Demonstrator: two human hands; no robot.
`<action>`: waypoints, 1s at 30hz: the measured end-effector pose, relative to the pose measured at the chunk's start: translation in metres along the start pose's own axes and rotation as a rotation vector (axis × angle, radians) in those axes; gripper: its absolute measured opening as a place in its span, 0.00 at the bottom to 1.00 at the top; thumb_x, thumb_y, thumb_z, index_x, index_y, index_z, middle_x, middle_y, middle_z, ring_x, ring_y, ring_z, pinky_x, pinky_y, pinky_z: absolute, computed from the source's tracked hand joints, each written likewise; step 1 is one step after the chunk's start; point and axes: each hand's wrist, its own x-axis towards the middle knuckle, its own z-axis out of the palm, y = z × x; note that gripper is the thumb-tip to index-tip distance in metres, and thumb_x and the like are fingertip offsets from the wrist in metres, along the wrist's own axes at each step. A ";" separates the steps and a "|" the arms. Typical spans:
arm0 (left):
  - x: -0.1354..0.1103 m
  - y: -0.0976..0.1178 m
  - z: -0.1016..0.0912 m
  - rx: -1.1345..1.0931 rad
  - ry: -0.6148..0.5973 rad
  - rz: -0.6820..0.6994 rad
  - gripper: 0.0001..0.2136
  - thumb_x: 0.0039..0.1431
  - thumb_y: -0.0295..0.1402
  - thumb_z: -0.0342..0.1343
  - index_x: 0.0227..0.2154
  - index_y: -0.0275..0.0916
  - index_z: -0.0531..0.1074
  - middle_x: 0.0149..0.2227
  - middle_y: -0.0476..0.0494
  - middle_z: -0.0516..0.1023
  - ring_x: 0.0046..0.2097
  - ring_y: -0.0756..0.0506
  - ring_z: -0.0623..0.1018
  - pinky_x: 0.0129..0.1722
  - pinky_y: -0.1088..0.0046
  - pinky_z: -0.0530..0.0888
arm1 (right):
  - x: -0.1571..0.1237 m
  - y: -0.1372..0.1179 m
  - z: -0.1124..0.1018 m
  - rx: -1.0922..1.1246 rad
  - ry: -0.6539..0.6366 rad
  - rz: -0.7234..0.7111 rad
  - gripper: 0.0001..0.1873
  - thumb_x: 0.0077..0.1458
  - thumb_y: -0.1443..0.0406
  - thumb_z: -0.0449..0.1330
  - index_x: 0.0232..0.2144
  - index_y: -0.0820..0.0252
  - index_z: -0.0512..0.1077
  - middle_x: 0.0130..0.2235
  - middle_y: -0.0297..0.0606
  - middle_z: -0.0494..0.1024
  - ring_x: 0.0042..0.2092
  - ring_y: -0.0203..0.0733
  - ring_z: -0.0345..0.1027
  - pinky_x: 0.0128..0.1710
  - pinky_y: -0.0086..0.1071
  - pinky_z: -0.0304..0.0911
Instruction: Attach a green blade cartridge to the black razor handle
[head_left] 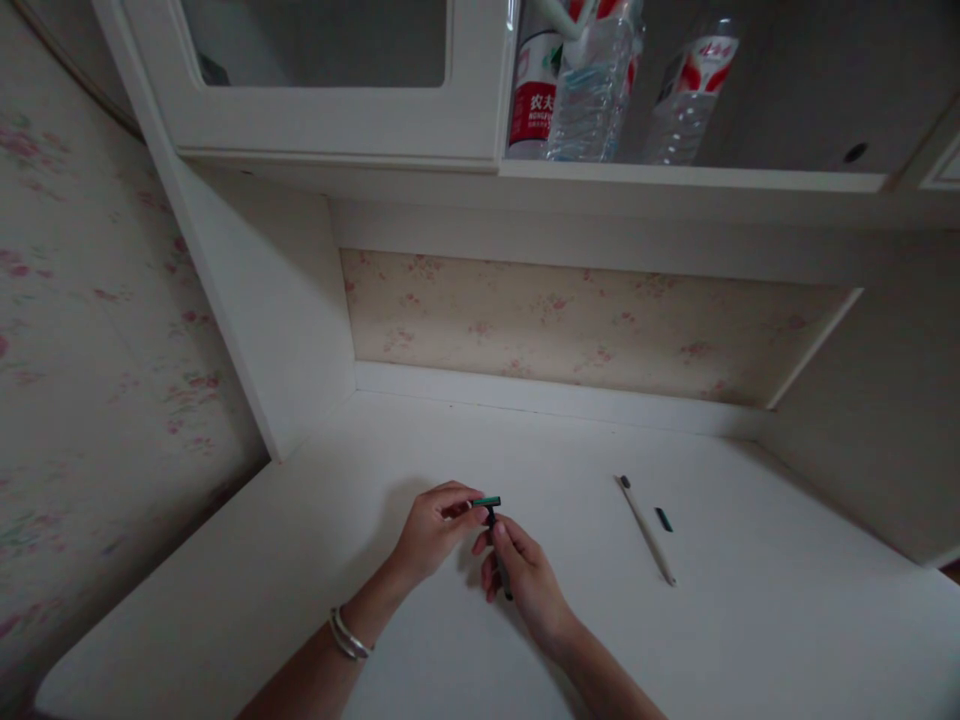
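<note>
A black razor [491, 517] with a green strip along its head is held just above the white desktop [420, 660]. My left hand [436, 528] is closed, thumb and fingers pinching the left end of the razor's head. Wrapped round the dark handle, my right hand [526, 570] is closed too, and the handle's lower end sticks out below its fingers. To the right lies a slim pale stick [646, 532] with a dark tip, which looks like a toothbrush. Beside it is a small dark piece [664, 519], shaped like a razor head or cover.
A white hutch stands over the desk, with a glass-fronted cabinet door [315, 120] at upper left. Plastic bottles [589, 110] with red labels stand on its open shelf, another bottle [690, 95] further right. Floral wallpaper [90, 380] covers the left wall.
</note>
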 end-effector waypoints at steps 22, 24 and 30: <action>0.001 -0.019 0.005 0.064 0.044 -0.050 0.16 0.54 0.39 0.59 0.44 0.40 0.72 0.44 0.42 0.71 0.32 0.49 0.72 0.31 0.75 0.70 | 0.011 0.000 -0.038 -0.699 0.232 -0.271 0.19 0.58 0.58 0.54 0.47 0.60 0.71 0.36 0.40 0.70 0.33 0.45 0.68 0.29 0.30 0.67; 0.001 -0.023 0.006 0.105 0.045 -0.070 0.16 0.55 0.40 0.57 0.45 0.40 0.72 0.44 0.42 0.72 0.32 0.49 0.72 0.31 0.74 0.70 | 0.015 -0.003 -0.057 -0.823 0.369 -0.260 0.19 0.58 0.56 0.53 0.46 0.61 0.71 0.36 0.40 0.72 0.33 0.46 0.69 0.32 0.32 0.66; -0.001 -0.036 0.011 0.164 -0.051 -0.111 0.14 0.56 0.39 0.56 0.43 0.37 0.73 0.43 0.41 0.72 0.32 0.49 0.72 0.32 0.74 0.70 | 0.016 -0.020 -0.120 -1.273 0.682 -0.005 0.11 0.62 0.60 0.55 0.44 0.58 0.72 0.37 0.37 0.76 0.37 0.48 0.70 0.34 0.32 0.62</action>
